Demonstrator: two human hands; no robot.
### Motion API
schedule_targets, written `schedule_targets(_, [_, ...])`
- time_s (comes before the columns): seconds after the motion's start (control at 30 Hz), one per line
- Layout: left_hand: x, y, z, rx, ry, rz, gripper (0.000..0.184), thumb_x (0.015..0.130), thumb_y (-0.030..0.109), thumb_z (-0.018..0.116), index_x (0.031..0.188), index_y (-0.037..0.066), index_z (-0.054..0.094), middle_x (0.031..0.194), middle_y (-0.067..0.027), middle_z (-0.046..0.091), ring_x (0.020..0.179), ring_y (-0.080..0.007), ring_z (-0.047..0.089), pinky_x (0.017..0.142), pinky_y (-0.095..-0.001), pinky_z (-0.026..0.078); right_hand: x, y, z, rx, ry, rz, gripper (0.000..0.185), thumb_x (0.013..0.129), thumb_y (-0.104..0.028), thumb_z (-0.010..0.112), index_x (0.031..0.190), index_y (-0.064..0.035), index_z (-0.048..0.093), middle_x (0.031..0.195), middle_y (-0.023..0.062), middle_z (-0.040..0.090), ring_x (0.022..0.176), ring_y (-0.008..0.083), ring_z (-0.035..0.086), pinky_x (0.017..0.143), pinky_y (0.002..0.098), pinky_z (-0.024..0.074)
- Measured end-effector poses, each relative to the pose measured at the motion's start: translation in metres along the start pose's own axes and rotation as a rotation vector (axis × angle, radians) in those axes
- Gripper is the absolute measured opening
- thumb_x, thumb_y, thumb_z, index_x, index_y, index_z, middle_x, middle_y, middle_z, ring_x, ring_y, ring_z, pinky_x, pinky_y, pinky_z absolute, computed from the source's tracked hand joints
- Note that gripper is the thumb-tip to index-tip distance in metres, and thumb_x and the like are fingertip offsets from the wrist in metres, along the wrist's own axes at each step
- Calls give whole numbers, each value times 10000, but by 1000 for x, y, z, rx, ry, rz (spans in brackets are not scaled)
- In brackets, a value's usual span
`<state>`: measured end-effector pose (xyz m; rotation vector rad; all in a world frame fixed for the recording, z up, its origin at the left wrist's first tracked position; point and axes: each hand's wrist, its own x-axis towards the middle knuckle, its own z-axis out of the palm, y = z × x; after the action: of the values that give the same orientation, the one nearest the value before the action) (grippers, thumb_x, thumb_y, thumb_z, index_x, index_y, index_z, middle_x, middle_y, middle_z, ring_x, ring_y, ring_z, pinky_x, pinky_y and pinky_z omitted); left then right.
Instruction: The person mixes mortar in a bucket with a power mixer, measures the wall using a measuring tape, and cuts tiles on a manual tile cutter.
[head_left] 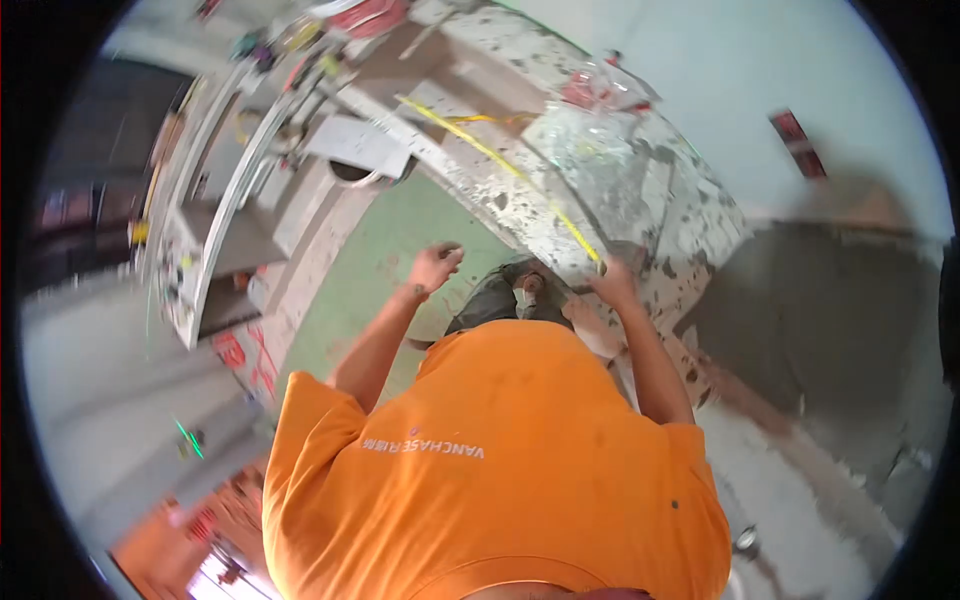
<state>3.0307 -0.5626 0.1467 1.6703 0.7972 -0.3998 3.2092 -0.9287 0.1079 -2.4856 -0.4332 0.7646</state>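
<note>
My right hand (616, 284) is closed at the near end of a yellow tape measure (500, 165). The blade runs out from it across the white, dark-speckled board edge towards the upper left. Whether a case sits inside that hand is hidden by the fingers. My left hand (434, 268) hangs over the green floor, apart from the tape. Its fingers are curled, and a small dark thing I cannot make out shows at their tips.
Clear plastic bags (595, 135) lie on the speckled surface. A white sheet (360, 146) rests over a round opening on the left. Open shelving (235, 240) with small items stands further left. Grey wet-looking plaster (810, 340) covers part of the right side.
</note>
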Motion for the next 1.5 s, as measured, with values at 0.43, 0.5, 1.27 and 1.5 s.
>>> schedule_targets(0.43, [-318,-329,48,-122,735,-635,513,873,429,652,1174,14,674,1105,-199,710,957,-334,700,864,-414,537,125,-53,39,-590,163,-63,498,803,-307,709,1157,21,589,1166,268,634,1070,441,627,919,506,516])
schedule_targets(0.5, [-342,-357,84,-234,756,-701,528,860,443,655,1173,18,675,1113,-208,704,982,-353,687,875,-420,533,145,-24,51,-729,287,-125,527,811,-342,695,1120,73,596,1186,281,620,1078,465,615,937,498,509])
schedule_targets(1.27, [-559,-680,64,-930,1216,-958,415,864,433,643,1114,107,705,1073,-190,705,1023,-351,671,909,-445,527,-257,-544,570,-526,-1125,-1030,373,922,-201,652,1207,39,630,1038,147,714,901,230,684,780,355,533])
schedule_targets(1.5, [-605,-687,126,-980,1041,-993,497,871,489,615,1138,78,703,1165,-189,679,1091,-370,638,949,-451,507,-158,-546,768,-1438,-1110,-1732,237,914,-245,619,887,-18,680,772,84,656,656,191,633,591,374,508])
